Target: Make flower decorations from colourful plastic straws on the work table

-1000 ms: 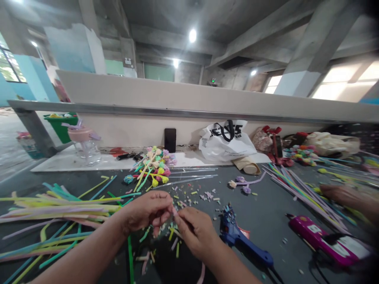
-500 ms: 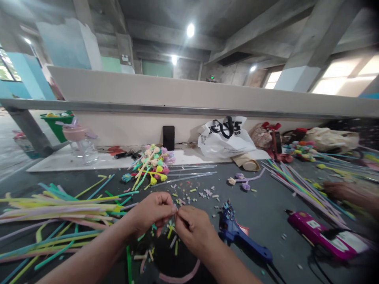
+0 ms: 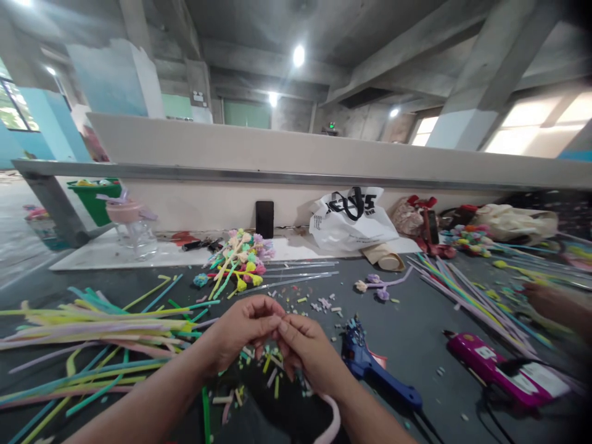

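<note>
pink pipe cleaner (image 3: 329, 425) curls out from under my right hand (image 3: 305, 351) at the near edge of the dark table (image 3: 416, 333), and its other end seems to run up into the spot where both hands meet, though the fingers hide the join. my left hand (image 3: 243, 333) has thumb and forefinger pressed together against the right hand's fingertips, so both are pinching something small between them; what exactly sits in the pinch i cannot tell. by my judgement the stem is light, fuzzy and soft over a thin wire, so it bends easily and keeps the bend; it is best taken close to the working end, with the tail left loose. left of the hands lies a loose spread of coloured stems (image 3: 92, 327), and cut scraps (image 3: 272, 370) litter the table under and beyond the fingers. just right of my right hand lies a blue glue gun (image 3: 374, 370), and farther right a pink glue gun (image 3: 499, 370). a bunch of finished flowers (image 3: 240, 259) lies farther back, near the white plastic bag (image 3: 351, 219). another person's hand (image 3: 550, 302) is blurred at the far right.
</note>
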`<action>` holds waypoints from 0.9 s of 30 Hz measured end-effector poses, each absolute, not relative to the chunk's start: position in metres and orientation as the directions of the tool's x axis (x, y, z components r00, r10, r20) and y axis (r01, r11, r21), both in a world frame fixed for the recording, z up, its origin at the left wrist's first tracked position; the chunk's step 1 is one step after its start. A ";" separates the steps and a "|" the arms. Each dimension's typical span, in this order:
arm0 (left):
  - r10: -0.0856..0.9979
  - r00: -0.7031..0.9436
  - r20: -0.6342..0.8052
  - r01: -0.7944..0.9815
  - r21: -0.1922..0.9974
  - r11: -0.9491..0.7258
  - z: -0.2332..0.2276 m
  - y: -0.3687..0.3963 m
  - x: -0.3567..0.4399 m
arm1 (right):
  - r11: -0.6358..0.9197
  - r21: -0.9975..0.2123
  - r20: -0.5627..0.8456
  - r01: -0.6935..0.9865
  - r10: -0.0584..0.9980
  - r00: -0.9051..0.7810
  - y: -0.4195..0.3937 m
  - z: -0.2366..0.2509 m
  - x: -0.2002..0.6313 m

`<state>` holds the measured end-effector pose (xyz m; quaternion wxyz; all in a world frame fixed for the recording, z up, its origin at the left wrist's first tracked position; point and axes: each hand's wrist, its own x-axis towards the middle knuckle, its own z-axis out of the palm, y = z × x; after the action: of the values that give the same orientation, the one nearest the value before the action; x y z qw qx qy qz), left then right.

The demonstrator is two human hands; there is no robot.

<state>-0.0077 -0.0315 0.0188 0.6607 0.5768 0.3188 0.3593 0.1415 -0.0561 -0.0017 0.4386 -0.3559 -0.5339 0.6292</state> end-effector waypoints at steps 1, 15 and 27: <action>0.846 0.533 0.005 -0.084 0.995 0.047 0.020 -0.032 -0.008 | -0.084 -0.965 0.022 -0.247 0.916 -0.400 -0.056 -0.002 0.142; 0.873 0.478 0.098 0.296 0.918 -0.265 0.020 -0.023 -0.018 | -0.143 -0.972 -0.032 -0.185 0.863 -0.504 -0.051 -0.015 0.145; 0.867 0.412 0.282 0.380 0.811 -0.444 0.116 -0.030 -0.012 | 0.325 -0.945 0.303 0.042 0.914 -0.269 -0.039 -0.027 0.145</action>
<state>-0.0121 -0.0296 0.1163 0.3371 0.7696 0.4051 0.3605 0.1452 -0.0394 -0.0265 0.4823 -0.3648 -0.6557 0.4522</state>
